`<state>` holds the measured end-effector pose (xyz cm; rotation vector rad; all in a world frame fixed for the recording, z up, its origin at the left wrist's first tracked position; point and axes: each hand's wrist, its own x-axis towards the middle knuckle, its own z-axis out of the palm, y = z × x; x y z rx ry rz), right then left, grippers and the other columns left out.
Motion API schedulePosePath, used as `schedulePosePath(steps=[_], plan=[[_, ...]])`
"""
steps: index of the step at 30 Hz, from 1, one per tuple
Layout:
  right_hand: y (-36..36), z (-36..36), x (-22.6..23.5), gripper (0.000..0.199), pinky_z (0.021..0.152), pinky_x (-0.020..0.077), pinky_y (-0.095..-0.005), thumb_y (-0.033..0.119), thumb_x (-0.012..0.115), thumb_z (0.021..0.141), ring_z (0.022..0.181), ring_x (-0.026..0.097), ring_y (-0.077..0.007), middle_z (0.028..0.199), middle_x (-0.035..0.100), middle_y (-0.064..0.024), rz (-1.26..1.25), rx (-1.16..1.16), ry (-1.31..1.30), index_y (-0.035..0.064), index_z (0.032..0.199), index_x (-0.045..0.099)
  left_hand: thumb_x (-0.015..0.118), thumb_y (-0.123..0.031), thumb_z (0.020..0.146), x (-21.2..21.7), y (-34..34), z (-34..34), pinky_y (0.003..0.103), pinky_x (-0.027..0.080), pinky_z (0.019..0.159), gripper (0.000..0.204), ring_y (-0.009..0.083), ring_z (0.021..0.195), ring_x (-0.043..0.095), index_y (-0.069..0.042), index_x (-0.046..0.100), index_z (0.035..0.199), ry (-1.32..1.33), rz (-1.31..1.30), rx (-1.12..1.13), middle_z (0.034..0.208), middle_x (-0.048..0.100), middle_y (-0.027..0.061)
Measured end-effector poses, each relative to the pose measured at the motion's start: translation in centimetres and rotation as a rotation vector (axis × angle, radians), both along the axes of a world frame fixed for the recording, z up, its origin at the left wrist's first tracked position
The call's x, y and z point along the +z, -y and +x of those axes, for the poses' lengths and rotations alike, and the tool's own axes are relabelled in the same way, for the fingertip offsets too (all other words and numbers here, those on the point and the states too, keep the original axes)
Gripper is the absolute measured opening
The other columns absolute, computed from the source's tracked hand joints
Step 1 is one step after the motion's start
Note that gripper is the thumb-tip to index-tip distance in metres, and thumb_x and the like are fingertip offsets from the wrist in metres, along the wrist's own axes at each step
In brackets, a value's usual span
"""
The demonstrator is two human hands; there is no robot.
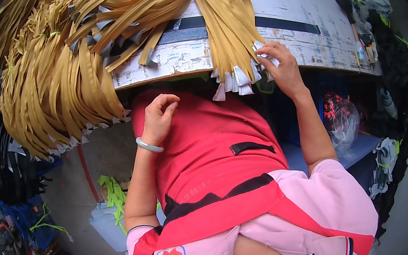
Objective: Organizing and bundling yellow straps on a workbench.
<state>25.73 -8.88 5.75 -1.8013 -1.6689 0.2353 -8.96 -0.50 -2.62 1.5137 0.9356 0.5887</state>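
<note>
Mustard-coloured zipper tapes (225, 16) hang in a bundle over the near edge of the worktable, their white ends dangling below it. My right hand (281, 68) is at the right side of this bundle, thumb and fingers pinched on the white end of a zipper tape (267, 55). My left hand (158, 119), with a pale bangle on its wrist, is held in front of the red apron (205, 137). Its fingers are curled together, with nothing showing between them. It is apart from the tapes.
A large heap of the same tapes (55, 95) drapes over the table's left side. The worktable (291, 7) has a worn white top with a dark strip. Black strips (13, 168) hang at the left. Below right, a clear bag of red pieces (341, 117) sits on a blue shelf (359, 151).
</note>
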Motion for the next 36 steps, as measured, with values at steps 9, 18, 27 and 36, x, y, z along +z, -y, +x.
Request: schedulePosePath(steps=[9,18,27,36], plan=[[1.2,-4.6,-0.2,0.019,0.076,0.0484,-0.0416,0.021,0.074,0.082,0.088,0.061,-0.0309,0.087,0.061,-0.0103,-0.292,-0.04,0.098,0.0038,0.084,0.066,0.063,0.001,0.089,0.4,1.7,1.7,0.027,0.048,0.069,0.01,0.0153,0.078,0.06,-0.001,0.066,0.098,-0.071,0.194,-0.127,0.088,0.064,0.0075],[0.0,-6.3,-0.2,0.01,0.074,0.0456,-0.0384,0.002,0.066,0.086,0.082,0.056,-0.03,0.093,0.054,-0.0132,-0.13,0.195,-0.053,-0.0003,0.089,0.057,0.065,-0.003,0.084,3.1,2.0,5.8,0.039,0.052,0.08,0.015,0.0329,0.094,0.063,-0.004,0.063,0.099,0.043,0.524,-0.143,0.103,0.06,0.013],[-2.1,-6.9,0.4,0.006,0.07,0.0431,-0.0317,0.001,0.059,0.093,0.077,0.053,-0.0233,0.091,0.049,-0.0115,-0.12,0.38,-0.044,-0.0022,0.095,0.055,0.072,-0.004,0.071,4.8,-1.5,10.4,0.041,0.05,0.085,0.028,0.034,0.097,0.059,-0.001,0.06,0.096,0.137,0.66,-0.22,0.099,0.058,0.0144],[-4.7,-7.1,-1.4,0.012,0.083,0.0422,-0.0257,0.014,0.056,0.101,0.093,0.05,-0.0096,0.097,0.055,-0.0022,-0.192,0.239,-0.699,0.0021,0.099,0.057,0.077,0.002,0.066,4.0,-4.1,9.1,0.034,0.052,0.07,0.018,0.0243,0.077,0.064,0.001,0.063,0.077,0.45,0.292,-0.068,0.079,0.063,0.0109]])
